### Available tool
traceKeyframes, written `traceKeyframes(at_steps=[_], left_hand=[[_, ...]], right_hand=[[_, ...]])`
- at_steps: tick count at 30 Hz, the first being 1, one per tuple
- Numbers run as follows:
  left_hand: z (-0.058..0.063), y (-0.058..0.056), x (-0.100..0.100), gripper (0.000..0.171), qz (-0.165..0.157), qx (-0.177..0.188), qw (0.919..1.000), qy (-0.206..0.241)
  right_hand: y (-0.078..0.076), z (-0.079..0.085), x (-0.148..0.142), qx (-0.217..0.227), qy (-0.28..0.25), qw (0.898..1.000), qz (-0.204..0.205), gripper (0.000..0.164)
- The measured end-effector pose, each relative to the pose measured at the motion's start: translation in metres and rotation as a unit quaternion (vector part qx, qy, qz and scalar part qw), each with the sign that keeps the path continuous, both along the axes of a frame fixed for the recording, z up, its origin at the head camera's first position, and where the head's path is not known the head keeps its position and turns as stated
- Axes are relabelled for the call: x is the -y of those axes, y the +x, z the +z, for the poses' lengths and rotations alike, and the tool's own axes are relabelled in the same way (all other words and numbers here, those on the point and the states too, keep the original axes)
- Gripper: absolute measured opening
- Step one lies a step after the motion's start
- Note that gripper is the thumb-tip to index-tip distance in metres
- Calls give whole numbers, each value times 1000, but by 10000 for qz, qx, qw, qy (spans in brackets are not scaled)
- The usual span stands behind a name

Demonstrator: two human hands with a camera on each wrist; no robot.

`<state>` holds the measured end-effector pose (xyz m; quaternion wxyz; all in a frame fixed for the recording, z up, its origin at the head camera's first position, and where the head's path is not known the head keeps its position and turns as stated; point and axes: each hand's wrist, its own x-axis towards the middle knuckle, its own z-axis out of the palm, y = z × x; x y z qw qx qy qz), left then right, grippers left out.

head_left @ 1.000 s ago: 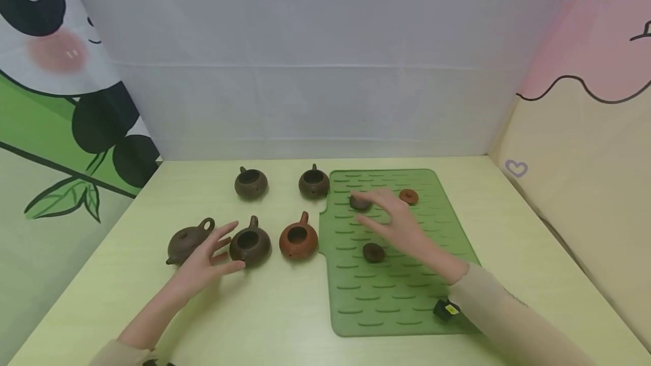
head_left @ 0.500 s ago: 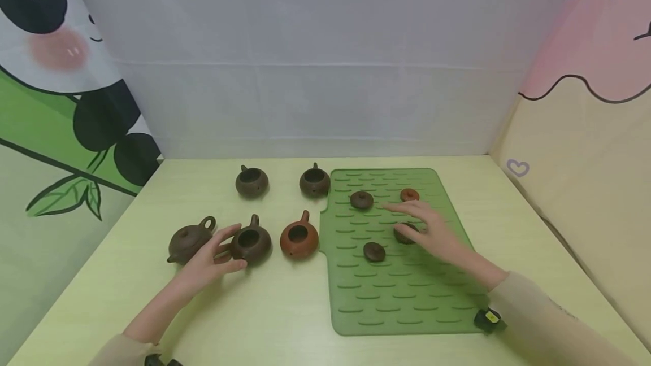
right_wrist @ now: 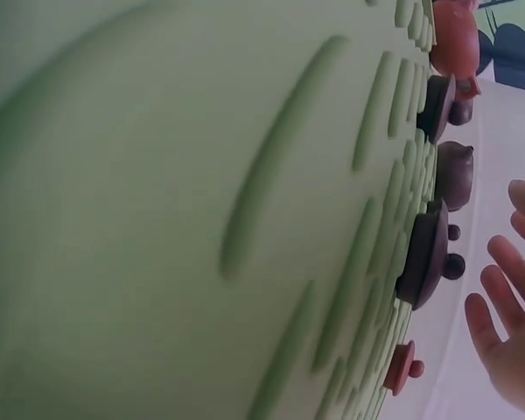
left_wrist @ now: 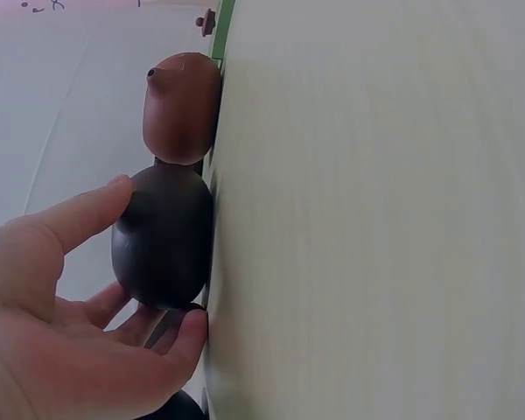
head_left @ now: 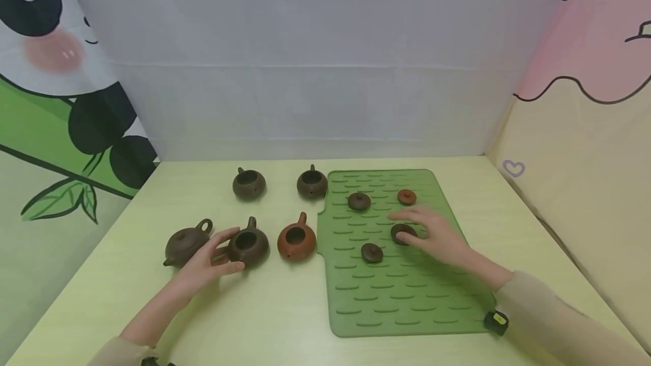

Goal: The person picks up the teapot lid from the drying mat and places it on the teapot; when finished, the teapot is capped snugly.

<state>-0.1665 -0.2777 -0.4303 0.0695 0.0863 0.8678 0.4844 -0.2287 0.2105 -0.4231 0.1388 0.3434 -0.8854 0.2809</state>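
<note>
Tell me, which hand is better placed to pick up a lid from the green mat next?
The right hand, most likely. It hovers open over the green mat, close to a dark lid. The left hand is across at an open dark teapot, away from the mat.

A green mat point(right_wrist: 157, 219) with raised ridges occupies the left and middle, appearing steeply tilted. Noted along its far side: a dark lid point(right_wrist: 423, 258) with round knob, a reddish lid point(right_wrist: 399, 367) below it in view, a second dark lid point(right_wrist: 435, 109) above, a dark teapot point(right_wrist: 455, 177) showing between the two dark lids, and a reddish teapot point(right_wrist: 455, 39) at the top edge. The right hand point(right_wrist: 523, 343), partly visible at the right border against a pale backdrop point(right_wrist: 500, 131), has fingers parted and touches none of the lids.
</note>
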Motion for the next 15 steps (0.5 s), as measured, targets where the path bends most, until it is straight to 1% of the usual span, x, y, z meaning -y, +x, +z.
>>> traceKeyframes(at_steps=[5, 9, 12, 15], left_hand=[[0, 0, 1, 79, 17, -14, 10000, 18], [0, 0, 1, 79, 39, 23, 9999, 92], [-1, 1, 0, 79, 62, 118, 9997, 202], [-1, 0, 0, 79, 80, 205, 9993, 310]], right_hand=[[2, -1, 13, 175, 195, 9994, 239, 38], [4, -4, 21, 613, 258, 9957, 642, 36], [6, -6, 25, 824, 291, 9922, 891, 35], [9, -6, 27, 843, 337, 9913, 949, 36]])
